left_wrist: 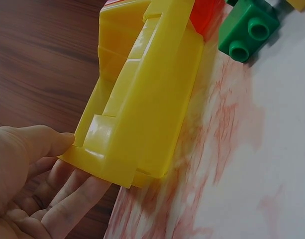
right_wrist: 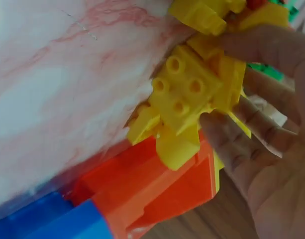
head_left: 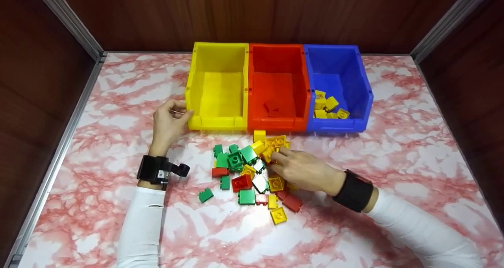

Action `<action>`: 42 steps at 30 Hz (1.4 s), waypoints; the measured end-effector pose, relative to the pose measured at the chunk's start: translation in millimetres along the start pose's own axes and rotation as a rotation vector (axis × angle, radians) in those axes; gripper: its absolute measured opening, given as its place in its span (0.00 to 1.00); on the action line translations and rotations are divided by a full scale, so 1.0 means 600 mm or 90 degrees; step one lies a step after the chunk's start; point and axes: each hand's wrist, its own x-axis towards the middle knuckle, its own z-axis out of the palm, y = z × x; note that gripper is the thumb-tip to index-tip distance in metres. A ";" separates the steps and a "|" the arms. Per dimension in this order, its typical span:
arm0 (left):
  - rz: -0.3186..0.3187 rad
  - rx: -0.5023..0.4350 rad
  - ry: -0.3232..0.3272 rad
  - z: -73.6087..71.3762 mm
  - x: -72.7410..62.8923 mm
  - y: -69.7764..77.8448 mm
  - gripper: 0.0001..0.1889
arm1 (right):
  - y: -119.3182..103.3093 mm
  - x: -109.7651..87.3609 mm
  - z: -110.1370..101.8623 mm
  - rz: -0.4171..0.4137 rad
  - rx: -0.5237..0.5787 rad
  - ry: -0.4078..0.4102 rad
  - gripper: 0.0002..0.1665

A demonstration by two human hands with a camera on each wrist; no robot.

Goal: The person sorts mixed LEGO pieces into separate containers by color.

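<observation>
Some bricks (head_left: pixel 331 103) binned near the tabletop's (head_left: pixel 220 236) far edge, pile (head_left: pixel 241 182) seemingly unsorted; your left hand (head_left: pixel 166 123) pinches yellow bin (head_left: pixel 217 123); right hand (head_left: pixel 301 167) half-curled, any hold unclear.

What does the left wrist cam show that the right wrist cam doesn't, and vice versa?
Left wrist only: the left hand gripping the rim of the yellow bin.

Right wrist only: the right hand, thumb and fingers on yellow bricks; the four-stud face of one brick; part of the blue bin.

Both: part of the red bin, some green bricks, the marbled tabletop and dark wood-grain panelling.
</observation>
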 end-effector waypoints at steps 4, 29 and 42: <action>-0.001 -0.001 -0.004 0.001 -0.001 0.001 0.10 | 0.000 0.002 0.000 -0.014 -0.018 0.010 0.10; 0.004 0.006 0.000 -0.001 -0.001 -0.001 0.10 | 0.156 -0.062 -0.138 0.160 0.194 0.157 0.14; 0.007 0.001 -0.002 0.000 -0.001 -0.001 0.10 | 0.269 -0.087 -0.094 0.339 0.235 0.041 0.13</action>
